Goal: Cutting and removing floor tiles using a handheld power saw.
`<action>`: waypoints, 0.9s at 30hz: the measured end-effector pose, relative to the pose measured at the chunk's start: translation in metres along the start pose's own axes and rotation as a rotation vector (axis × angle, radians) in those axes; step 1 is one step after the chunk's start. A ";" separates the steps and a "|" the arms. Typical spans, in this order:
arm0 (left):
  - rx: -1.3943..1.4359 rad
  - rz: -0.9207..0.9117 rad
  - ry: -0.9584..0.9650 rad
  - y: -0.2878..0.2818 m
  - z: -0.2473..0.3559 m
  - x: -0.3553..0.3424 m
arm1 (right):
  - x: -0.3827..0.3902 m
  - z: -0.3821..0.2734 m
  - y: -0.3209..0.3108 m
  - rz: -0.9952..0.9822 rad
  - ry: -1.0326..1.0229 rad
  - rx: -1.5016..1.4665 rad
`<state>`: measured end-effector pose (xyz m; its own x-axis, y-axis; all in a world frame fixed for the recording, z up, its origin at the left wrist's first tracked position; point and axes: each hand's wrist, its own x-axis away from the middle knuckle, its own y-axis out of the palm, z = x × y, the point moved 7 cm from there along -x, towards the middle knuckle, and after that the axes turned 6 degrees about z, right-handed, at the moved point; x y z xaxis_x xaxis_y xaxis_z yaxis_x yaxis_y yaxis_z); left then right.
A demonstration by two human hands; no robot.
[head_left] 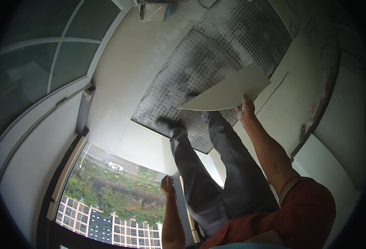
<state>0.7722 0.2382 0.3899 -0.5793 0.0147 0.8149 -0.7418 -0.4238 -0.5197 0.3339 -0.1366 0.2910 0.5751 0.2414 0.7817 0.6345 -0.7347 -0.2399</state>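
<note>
My right hand [246, 108] grips the lower edge of a pale, flat, roughly triangular slab [232, 89], like a cut piece of tile or board. The slab is tilted above the floor, its long point toward the left, and hides part of my right foot. My left hand [167, 186] is down by the grey-blue window frame [183, 203], its fingers curled in. Whether it holds the frame or some small thing is hidden. Beneath the slab runs a dark grey strip of floor with a raised grid pattern [178, 79], where my left shoe [166, 125] stands.
Smooth pale floor panels [124, 79] border the gridded strip. At the far end lies a dusty square tray-like object [153, 12]. To the left stands a white-framed glazed panel [60, 39]. Behind me a large window [120, 186] shows trees, a road and buildings.
</note>
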 end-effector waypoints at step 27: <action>-1.443 -0.215 1.192 0.431 0.430 -0.240 | -0.052 -0.065 -0.075 0.052 -0.372 0.797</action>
<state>0.7367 -0.3373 0.0805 0.1201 0.7629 0.6353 -0.1337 0.6465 -0.7511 0.2228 -0.1352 0.3062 0.6562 0.5126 0.5537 0.6946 -0.1235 -0.7088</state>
